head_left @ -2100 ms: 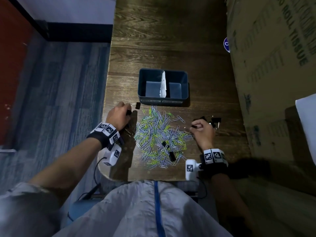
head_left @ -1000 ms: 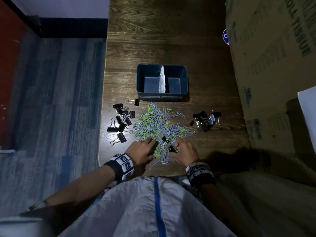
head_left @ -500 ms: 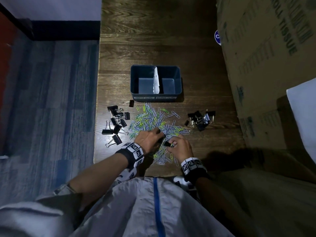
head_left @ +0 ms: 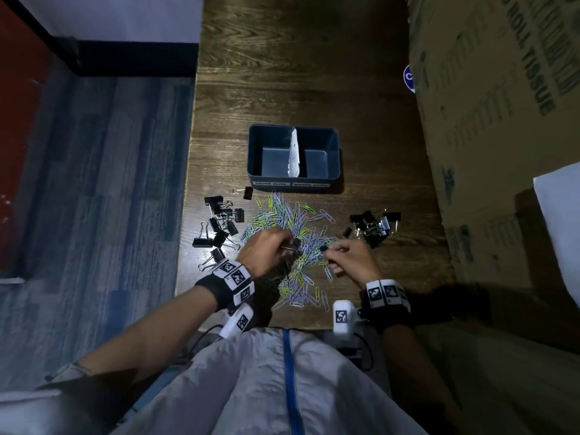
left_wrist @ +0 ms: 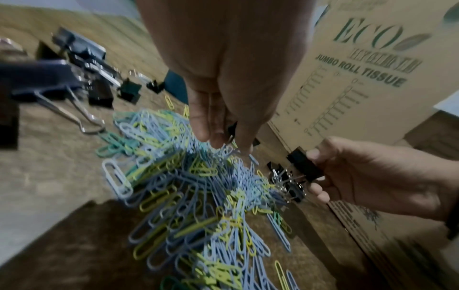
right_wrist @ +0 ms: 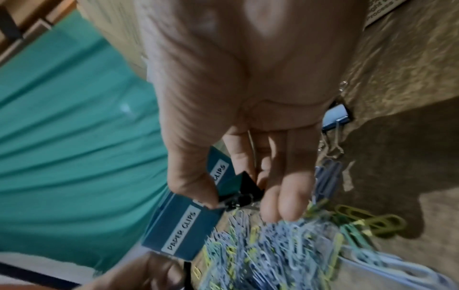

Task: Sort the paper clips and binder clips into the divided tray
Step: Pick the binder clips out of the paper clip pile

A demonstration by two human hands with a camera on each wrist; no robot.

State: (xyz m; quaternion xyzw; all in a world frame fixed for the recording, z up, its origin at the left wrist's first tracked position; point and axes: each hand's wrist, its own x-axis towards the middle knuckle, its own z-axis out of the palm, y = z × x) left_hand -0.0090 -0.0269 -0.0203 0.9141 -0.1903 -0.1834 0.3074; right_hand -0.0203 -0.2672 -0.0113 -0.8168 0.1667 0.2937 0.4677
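Observation:
A blue divided tray (head_left: 293, 183) with a white divider stands behind a pile of coloured paper clips (head_left: 282, 215). Its front labels read PAPER CLIPS (right_wrist: 181, 225) on the left and binder clips on the right. Both compartments look empty. Over the middle of the pile, my left hand (head_left: 290, 244) pinches a small black binder clip (left_wrist: 232, 127) between thumb and fingers. Just to its right, my right hand (head_left: 328, 251) pinches another black binder clip (left_wrist: 304, 166), which also shows in the right wrist view (right_wrist: 246, 184).
Black binder clips lie in a group left of the pile (head_left: 219, 227), near the table's left edge, and in another group to the right (head_left: 375, 227). A large cardboard box (head_left: 502, 120) walls off the right side. Bare wooden table (head_left: 298, 73) lies behind the tray.
Both hands left the side groups of binder clips and came into the paper clip pile. Each now pinches a black binder clip just above the pile.

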